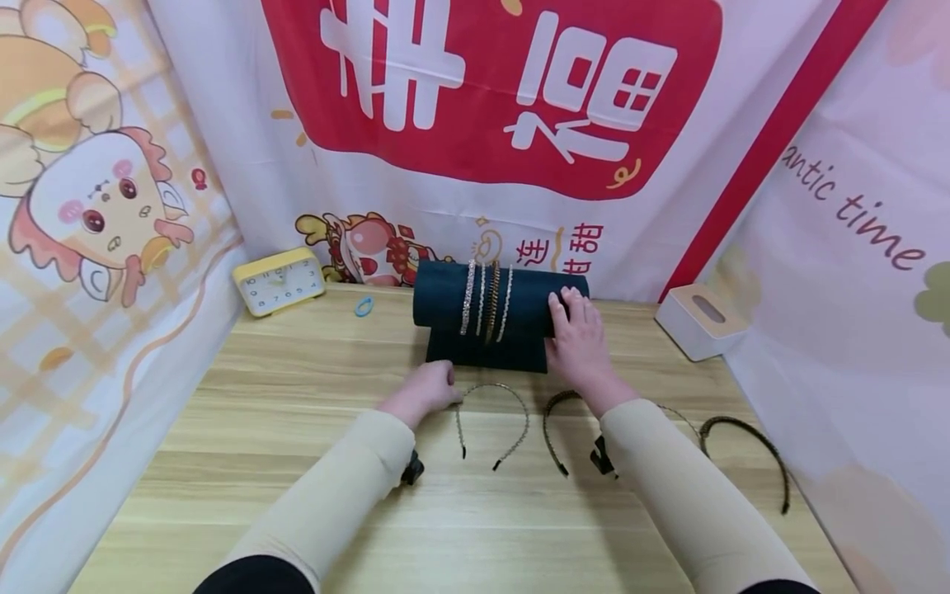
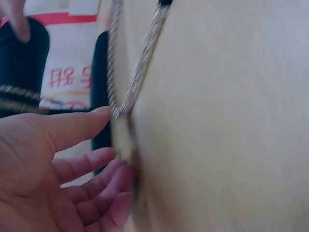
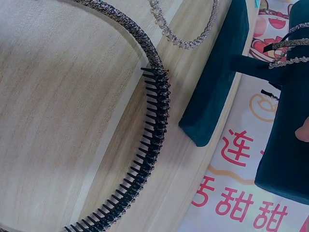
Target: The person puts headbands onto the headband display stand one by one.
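Note:
A dark green headband display stand (image 1: 445,297) has a padded roll on a flat base, with several sparkly headbands (image 1: 493,305) side by side over the roll. My right hand (image 1: 585,342) grips the roll's right end, one fingertip (image 3: 303,133) showing against it in the right wrist view. A thin, beaded headband (image 1: 525,412) lies on the table before the base. At its upper left is my left hand (image 1: 430,389); the thumb tip (image 2: 104,113) meets the band's curve, and the other fingers bend loosely below, apart from the thumb.
A dark, toothed headband (image 3: 154,111) lies below my right forearm, with another dark headband (image 1: 764,450) farther right. A yellow clock (image 1: 280,282) and a small blue ring-shaped item (image 1: 364,307) stand at the back left. A tissue box (image 1: 698,326) is at the back right.

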A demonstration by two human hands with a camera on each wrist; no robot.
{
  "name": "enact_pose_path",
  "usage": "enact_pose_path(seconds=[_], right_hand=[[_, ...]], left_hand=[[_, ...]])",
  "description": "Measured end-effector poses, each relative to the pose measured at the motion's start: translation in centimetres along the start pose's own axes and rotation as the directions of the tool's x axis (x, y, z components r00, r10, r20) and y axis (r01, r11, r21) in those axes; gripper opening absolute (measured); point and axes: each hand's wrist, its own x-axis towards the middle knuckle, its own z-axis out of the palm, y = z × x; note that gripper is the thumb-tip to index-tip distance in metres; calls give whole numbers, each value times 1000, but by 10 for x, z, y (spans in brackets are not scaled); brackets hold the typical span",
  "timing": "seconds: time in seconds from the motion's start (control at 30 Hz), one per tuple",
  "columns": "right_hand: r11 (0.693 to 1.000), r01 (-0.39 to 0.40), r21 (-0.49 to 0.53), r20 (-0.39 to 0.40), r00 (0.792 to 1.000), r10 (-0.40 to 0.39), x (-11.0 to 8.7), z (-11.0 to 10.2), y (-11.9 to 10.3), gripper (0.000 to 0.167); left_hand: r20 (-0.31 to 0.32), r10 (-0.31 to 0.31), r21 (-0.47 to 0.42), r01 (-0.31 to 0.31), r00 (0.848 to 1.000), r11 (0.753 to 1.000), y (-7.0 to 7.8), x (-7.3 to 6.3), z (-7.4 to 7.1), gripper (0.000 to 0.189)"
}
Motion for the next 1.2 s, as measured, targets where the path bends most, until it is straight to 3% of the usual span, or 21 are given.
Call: enact_pose_path(seconds=[0.2,0.33,0.4,0.47,0.5,0.53,0.57,0.67,0.73,0.83,0.97,1.03,1.07,1.13,1.2], right_hand=[[1000,-8,6,14,1000,8,0,-2,-3,71],[1000,-4,5,8,1000,3,1,-3,-5,71],[1000,4,4,1,1000,-4,1,-3,-5,71],[1000,11,0,-5,1000,-11,2,-3,-6,71],[1000,12,-2,-4,1000,-12,2,-3,-6,72],[1000,13,-4,-4,1000,-13,2,-3,-6,72],[1000,13,-2,-3,1000,-13,2,-3,-6,72],[1000,9,3,-1,1000,-9,3,-3,-6,72],[1000,5,10,-1,1000,-5,2,-3,-5,71],[1000,-1,12,5,1000,1,2,-3,-4,71],[1000,-9,11,13,1000,9,1,-3,-3,71],[1000,-14,14,14,1000,14,1,-3,-4,70],[1000,-16,13,17,1000,16,0,-3,-4,70],[1000,-18,12,22,1000,18,0,-4,-4,70],[1000,-18,6,29,999,18,0,-4,-3,71]], left_hand=[[-20,4,82,-2,1000,997,17,2,14,13],[5,-13,117,12,1000,993,20,1,17,18],[18,-34,39,33,999,999,18,-1,15,12],[22,-57,-123,60,998,991,14,-4,14,8],[29,-75,-230,79,997,970,12,-6,12,10],[42,-98,-348,106,994,932,11,-9,10,12],[65,-106,-464,124,992,877,8,-11,8,16],[173,-111,-722,203,979,662,-1,-21,-4,29],[234,-80,-796,238,969,556,-10,-28,-14,39],[280,-37,-851,266,959,452,-23,-40,-32,45],[231,-46,-897,231,972,378,-36,-54,-53,39],[175,-63,-907,185,983,377,-40,-59,-63,43],[145,-74,-907,163,987,388,-42,-61,-68,45],[96,-104,-906,130,990,403,-44,-65,-77,43],[59,-134,-910,108,989,399,-43,-68,-86,42]])
